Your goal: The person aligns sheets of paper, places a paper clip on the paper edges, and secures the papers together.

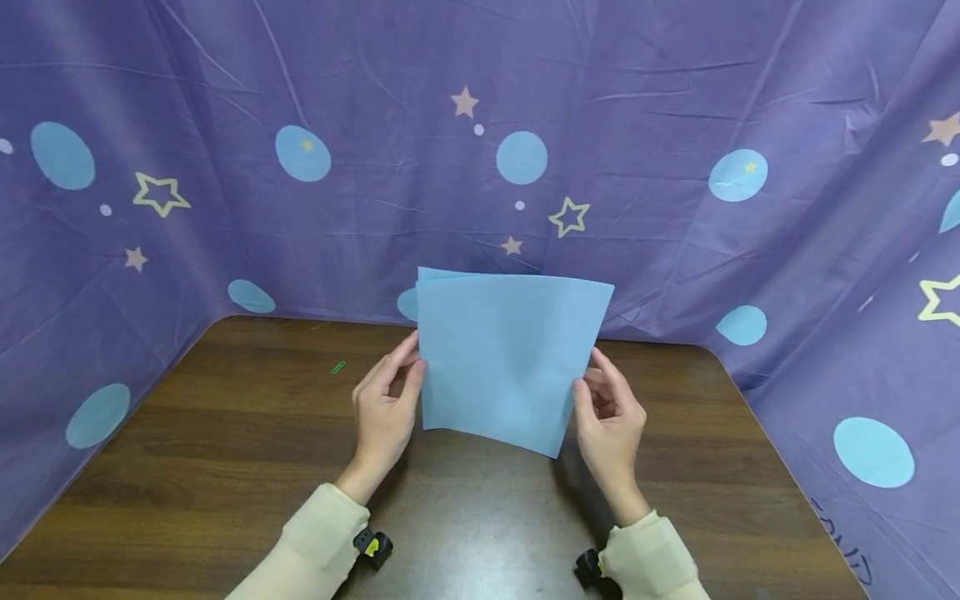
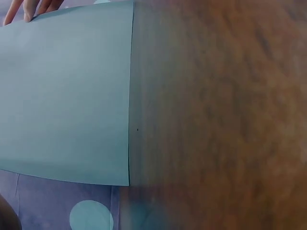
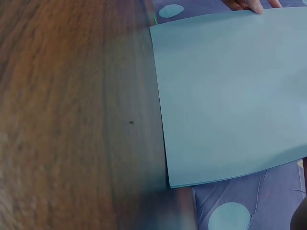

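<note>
Light blue paper [image 1: 510, 358] is held up over the table, slightly bowed, with a second layer showing behind its top left edge. At its left edge my left hand [image 1: 386, 408] pinches it, thumb in front and fingers behind. My right hand [image 1: 611, 417] grips the right edge in the same way. In the left wrist view, the paper [image 2: 67, 100] fills the left side, with right-hand fingers at its top edge. The right wrist view has the paper [image 3: 235, 96] on the right, with left-hand fingertips along its upper edge.
A brown wooden table [image 1: 225, 450] lies beneath the paper. On it, left of the paper, is a small green paperclip-like piece [image 1: 338, 367]. A purple curtain [image 1: 420, 167] with stars and blue dots encloses the back and sides.
</note>
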The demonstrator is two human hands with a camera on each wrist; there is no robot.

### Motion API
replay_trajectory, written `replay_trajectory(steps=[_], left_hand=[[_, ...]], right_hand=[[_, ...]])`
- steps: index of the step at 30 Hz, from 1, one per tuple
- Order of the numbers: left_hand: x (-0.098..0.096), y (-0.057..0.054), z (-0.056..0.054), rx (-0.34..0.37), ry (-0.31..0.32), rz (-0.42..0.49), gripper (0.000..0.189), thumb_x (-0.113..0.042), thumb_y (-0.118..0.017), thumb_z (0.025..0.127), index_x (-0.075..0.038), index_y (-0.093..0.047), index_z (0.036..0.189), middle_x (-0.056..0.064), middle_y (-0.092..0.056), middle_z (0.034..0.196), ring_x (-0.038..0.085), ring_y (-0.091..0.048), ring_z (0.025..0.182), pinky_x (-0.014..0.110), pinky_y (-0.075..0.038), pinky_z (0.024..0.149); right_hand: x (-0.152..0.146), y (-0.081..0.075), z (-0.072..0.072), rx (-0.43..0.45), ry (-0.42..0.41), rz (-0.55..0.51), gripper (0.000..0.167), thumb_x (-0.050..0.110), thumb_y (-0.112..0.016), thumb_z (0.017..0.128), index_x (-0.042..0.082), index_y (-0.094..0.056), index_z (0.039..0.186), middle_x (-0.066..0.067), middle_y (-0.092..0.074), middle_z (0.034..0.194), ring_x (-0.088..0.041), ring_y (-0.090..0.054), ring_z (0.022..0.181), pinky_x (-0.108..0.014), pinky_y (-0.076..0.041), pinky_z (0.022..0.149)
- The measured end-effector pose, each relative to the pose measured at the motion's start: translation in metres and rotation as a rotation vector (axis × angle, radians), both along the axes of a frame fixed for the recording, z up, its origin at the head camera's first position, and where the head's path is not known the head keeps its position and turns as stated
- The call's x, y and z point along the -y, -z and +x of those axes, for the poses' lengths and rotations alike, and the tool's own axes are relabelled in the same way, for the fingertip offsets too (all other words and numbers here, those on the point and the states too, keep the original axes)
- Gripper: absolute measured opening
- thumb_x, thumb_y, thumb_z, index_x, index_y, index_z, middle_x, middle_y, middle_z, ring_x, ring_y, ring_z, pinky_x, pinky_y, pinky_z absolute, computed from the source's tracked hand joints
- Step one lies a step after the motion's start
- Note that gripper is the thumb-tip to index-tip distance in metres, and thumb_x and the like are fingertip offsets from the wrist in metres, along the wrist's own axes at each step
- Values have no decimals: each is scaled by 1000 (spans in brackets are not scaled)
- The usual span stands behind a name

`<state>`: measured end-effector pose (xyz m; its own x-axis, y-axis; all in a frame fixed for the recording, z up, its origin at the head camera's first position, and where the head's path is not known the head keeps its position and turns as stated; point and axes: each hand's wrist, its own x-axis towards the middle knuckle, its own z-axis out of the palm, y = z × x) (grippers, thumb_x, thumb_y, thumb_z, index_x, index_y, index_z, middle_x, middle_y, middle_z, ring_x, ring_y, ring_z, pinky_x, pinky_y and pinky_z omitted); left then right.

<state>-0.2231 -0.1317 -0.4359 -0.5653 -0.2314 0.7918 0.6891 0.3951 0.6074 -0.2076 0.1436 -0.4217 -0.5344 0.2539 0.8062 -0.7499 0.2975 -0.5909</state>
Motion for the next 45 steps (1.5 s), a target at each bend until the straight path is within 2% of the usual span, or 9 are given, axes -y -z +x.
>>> replay_trajectory(steps=[10, 16, 22, 27, 30, 34, 40, 45], left_hand=[[-3, 0, -3, -40, 3, 52, 39, 6, -74, 95, -5, -75, 132, 14, -78, 104, 18, -72, 94, 15, -55, 87], [-5, 1, -5, -48, -8, 54, 39, 11, -73, 93, -2, -75, 130, 17, -76, 104, 19, -71, 93, 14, -55, 87], [-6, -5, -6, -55, -7, 68, 42, 9, -75, 93, -7, -76, 131, 12, -77, 104, 13, -70, 97, 16, -55, 90], [-8, -8, -9, -53, 18, 93, 43, 10, -75, 93, -7, -75, 132, 13, -77, 104, 11, -69, 97, 16, -55, 88], [-7, -7, -9, -34, 26, 94, 43, 8, -74, 94, -8, -74, 134, 13, -76, 105, 13, -69, 97, 16, -54, 88], [-6, -3, -8, -11, 30, 91, 42, 4, -74, 97, -10, -73, 136, 13, -76, 106, 15, -70, 100, 17, -55, 90], [-4, 0, -8, 9, 10, 52, 43, -1, -73, 100, -15, -71, 141, 10, -77, 111, 10, -69, 104, 17, -55, 90], [-4, 1, -7, 1, -3, 21, 45, -1, -72, 100, -16, -70, 142, 9, -76, 112, 12, -69, 104, 17, -55, 90]], right_hand=[[0, 6, -7, 6, -15, -7, 50, -20, -69, 90, -2, -69, 136, -23, -73, 92, -3, -65, 75, -11, -50, 64], [0, 6, -10, -14, -9, -2, 49, -21, -69, 89, -3, -69, 135, -23, -73, 91, -4, -64, 75, -11, -49, 63], [-4, 14, -23, -18, 11, 9, 50, -21, -71, 89, -1, -70, 135, -21, -74, 93, -3, -62, 74, -11, -47, 62], [-2, 10, -27, -34, 13, 17, 49, -20, -71, 89, -2, -70, 135, -21, -74, 94, -5, -60, 72, -12, -46, 61], [-4, 15, -30, -22, 16, 20, 49, -19, -72, 89, -1, -70, 135, -19, -75, 95, -5, -60, 72, -12, -46, 61], [-3, 19, -28, -16, 23, 32, 50, -20, -71, 89, -2, -69, 135, -20, -75, 94, -4, -61, 73, -12, -45, 60], [-4, 22, -28, -7, 3, 25, 50, -17, -72, 90, 1, -69, 137, -18, -75, 96, -4, -61, 72, -12, -45, 58], [-4, 22, -26, 0, -14, 10, 51, -16, -73, 91, 3, -69, 138, -17, -76, 99, -5, -64, 75, -13, -47, 59]])
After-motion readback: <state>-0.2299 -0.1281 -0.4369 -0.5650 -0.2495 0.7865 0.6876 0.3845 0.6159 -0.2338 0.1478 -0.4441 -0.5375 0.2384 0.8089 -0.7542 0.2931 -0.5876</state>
